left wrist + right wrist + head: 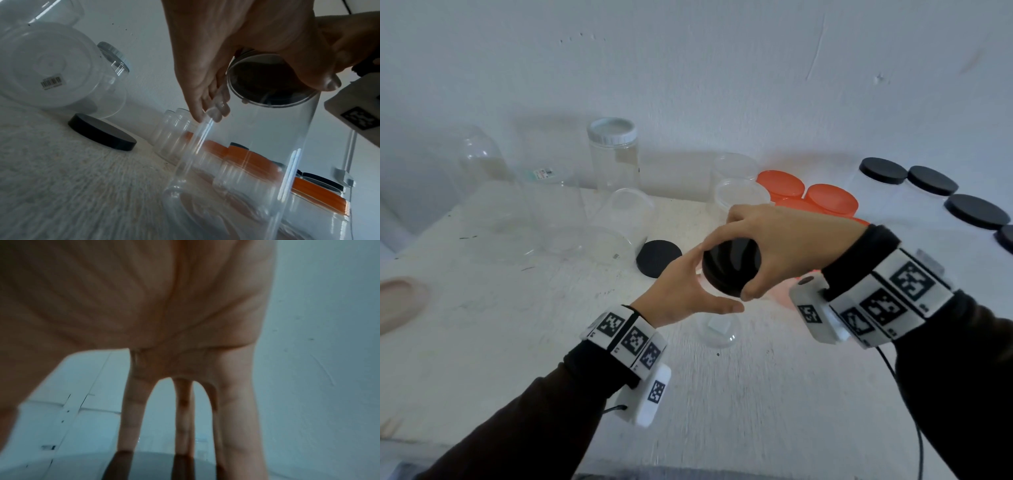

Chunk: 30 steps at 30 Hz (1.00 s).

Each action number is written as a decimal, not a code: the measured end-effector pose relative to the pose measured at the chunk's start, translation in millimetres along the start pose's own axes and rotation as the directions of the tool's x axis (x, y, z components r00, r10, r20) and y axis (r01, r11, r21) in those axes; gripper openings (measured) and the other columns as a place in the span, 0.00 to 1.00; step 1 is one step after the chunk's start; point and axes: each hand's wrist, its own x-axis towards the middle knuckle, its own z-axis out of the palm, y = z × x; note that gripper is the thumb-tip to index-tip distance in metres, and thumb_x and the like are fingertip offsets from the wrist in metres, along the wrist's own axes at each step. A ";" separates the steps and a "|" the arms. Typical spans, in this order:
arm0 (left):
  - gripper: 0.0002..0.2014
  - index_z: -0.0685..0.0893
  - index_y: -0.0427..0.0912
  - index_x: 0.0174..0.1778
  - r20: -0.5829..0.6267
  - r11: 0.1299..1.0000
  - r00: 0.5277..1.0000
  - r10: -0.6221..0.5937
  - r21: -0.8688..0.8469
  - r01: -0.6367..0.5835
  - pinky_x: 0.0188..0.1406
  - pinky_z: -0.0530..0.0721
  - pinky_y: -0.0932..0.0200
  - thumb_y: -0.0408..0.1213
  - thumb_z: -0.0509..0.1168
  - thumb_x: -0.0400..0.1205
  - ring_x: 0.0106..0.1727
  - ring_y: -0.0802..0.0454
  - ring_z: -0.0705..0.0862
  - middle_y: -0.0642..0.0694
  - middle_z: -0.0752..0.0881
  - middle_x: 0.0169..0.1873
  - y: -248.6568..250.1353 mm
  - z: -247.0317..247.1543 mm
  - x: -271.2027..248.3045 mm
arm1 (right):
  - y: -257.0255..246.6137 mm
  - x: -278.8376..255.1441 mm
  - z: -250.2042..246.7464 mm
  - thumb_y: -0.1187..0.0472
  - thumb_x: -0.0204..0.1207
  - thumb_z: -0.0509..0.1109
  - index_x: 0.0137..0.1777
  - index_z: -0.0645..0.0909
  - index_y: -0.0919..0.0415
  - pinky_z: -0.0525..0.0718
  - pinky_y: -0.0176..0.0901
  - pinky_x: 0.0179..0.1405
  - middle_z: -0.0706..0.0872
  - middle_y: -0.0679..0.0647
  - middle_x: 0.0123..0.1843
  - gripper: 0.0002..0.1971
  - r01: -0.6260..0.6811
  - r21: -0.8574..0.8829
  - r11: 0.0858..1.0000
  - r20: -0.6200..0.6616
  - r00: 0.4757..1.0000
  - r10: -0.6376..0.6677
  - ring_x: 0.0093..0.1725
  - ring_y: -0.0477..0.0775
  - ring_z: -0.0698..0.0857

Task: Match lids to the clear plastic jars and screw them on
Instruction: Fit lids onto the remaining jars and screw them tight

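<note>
My right hand [774, 240] grips a black lid [731, 270] from above, fingers and thumb curled round its rim. The lid sits on the mouth of a small clear jar [717, 329] held a little above the table. My left hand [688, 291] holds that jar just below the lid, thumb in front and fingers behind. In the left wrist view the left hand's fingers [205, 105] wrap the clear jar [236, 162], and the black lid [269, 81] shows through its wall. In the right wrist view the fingers [131, 418] reach down onto the lid's glossy top [72, 467].
A loose black lid [658, 257] lies on the white table [517, 325] just left of my hands. Large clear jars [613, 219] lie behind it, with a white-lidded jar [613, 154]. Orange-lidded jars [828, 198] and black-lidded jars [928, 178] stand at the back right. A pinkish lid [397, 301] lies far left.
</note>
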 end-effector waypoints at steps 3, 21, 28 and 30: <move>0.36 0.74 0.53 0.64 -0.017 1.000 1.000 -0.007 -0.027 0.007 0.58 0.77 0.69 0.41 0.82 0.61 0.58 0.66 0.81 0.59 0.84 0.54 -1.3 2.9 -1.5 | -4.5 4.0 8.3 0.38 0.62 0.74 0.65 0.73 0.46 0.75 0.34 0.37 0.73 0.48 0.49 0.32 -0.077 -0.102 0.992 -0.116 0.991 0.065 0.46 0.48 0.76; 0.38 0.72 0.51 0.64 -0.035 0.999 0.999 -0.015 -0.034 0.014 0.51 0.78 0.74 0.42 0.82 0.61 0.55 0.66 0.80 0.58 0.83 0.54 -0.6 5.4 -4.1 | -8.7 4.4 11.6 0.32 0.60 0.70 0.67 0.71 0.41 0.73 0.37 0.36 0.72 0.46 0.48 0.35 -0.187 -0.113 0.976 -0.158 0.973 0.168 0.46 0.49 0.76; 0.40 0.72 0.53 0.68 0.026 0.999 0.999 0.021 -0.043 -0.020 0.58 0.77 0.72 0.42 0.82 0.61 0.57 0.69 0.80 0.60 0.83 0.55 -0.7 -0.8 -1.8 | -5.7 -1.8 12.2 0.39 0.62 0.74 0.70 0.67 0.34 0.81 0.43 0.55 0.73 0.44 0.57 0.34 -0.115 0.041 0.993 -0.063 0.991 0.117 0.55 0.47 0.77; 0.40 0.73 0.51 0.68 0.013 0.998 1.000 0.024 -0.052 -0.024 0.57 0.78 0.70 0.42 0.83 0.60 0.57 0.67 0.80 0.59 0.83 0.55 -3.2 -0.6 -2.5 | -9.1 -0.7 18.0 0.35 0.61 0.71 0.69 0.70 0.36 0.81 0.41 0.48 0.75 0.45 0.52 0.33 -0.147 -0.016 0.989 -0.145 0.979 0.144 0.50 0.48 0.78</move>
